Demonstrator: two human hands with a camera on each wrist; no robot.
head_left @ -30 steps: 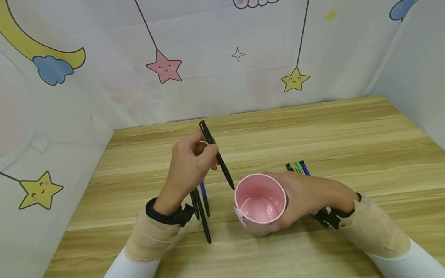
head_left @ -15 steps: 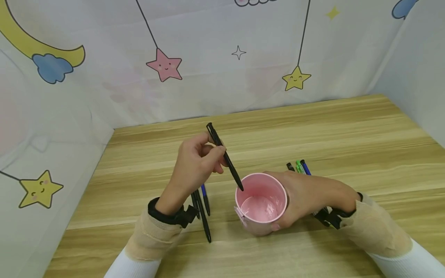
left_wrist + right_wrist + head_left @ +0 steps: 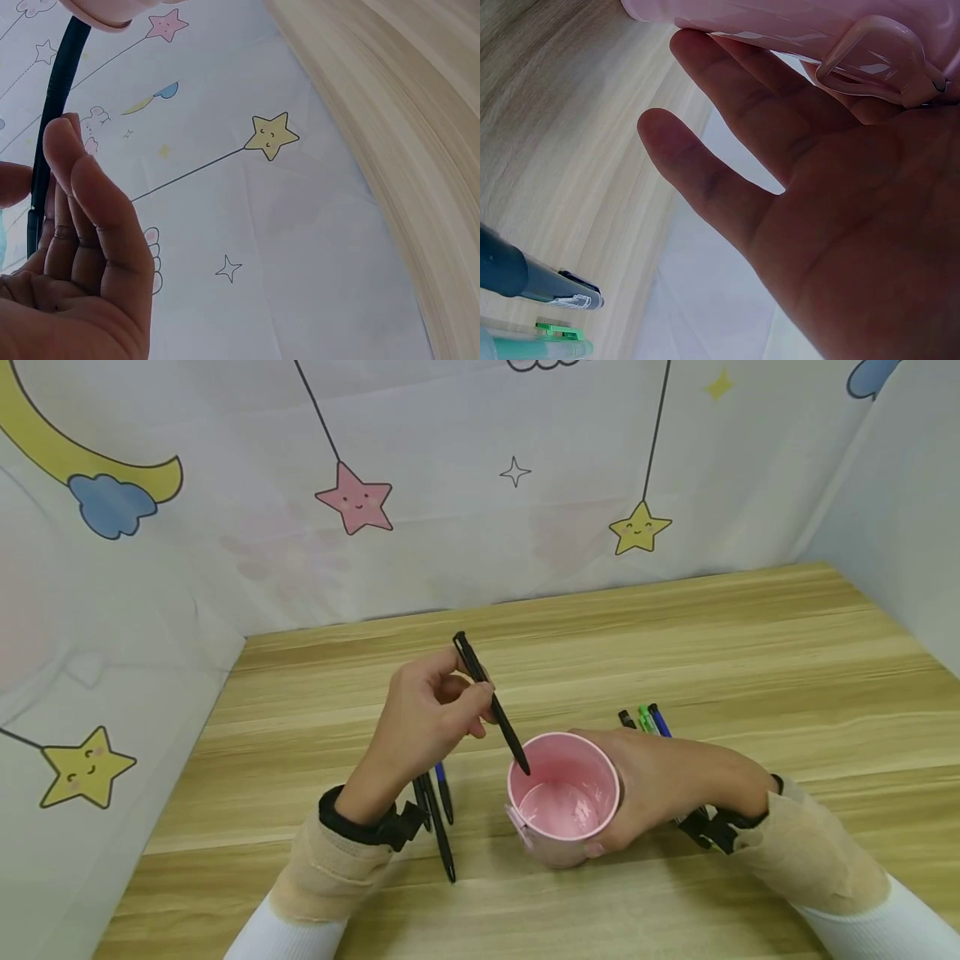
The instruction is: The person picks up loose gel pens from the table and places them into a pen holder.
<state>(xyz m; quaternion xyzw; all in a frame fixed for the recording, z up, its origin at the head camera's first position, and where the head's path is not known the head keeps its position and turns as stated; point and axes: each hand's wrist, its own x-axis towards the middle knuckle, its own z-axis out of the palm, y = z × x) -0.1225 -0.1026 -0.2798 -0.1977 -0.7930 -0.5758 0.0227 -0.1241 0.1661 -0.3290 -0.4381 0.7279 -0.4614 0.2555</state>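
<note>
Between thumb and fingers, my left hand (image 3: 431,718) pinches a black pen (image 3: 508,735) held at a slant. The lower tip is just inside the near-left rim of a pink cup (image 3: 555,856), as seen from above. In the left wrist view the same pen (image 3: 64,71) points to the cup's edge (image 3: 112,24). My right hand (image 3: 660,777) grips the cup by its right side, thumb at the front. The cup stands upright on the table, its inside bare. The right wrist view has a loop-shaped handle (image 3: 877,56) on the cup's wall.
On the wood table (image 3: 315,693), black pens (image 3: 442,843) and a blue-and-black pen (image 3: 446,797) lie by my left wrist. Behind my right forearm lie a green pen (image 3: 647,720), a blue pen (image 3: 660,720) and a dark pen (image 3: 627,719), partly hidden. Patterned cloth (image 3: 450,552) encloses the table.
My left hand has moved right with the black pen, bringing its tip from outside the cup to over its opening, then slightly lower. The right hand and cup have stayed in place.
</note>
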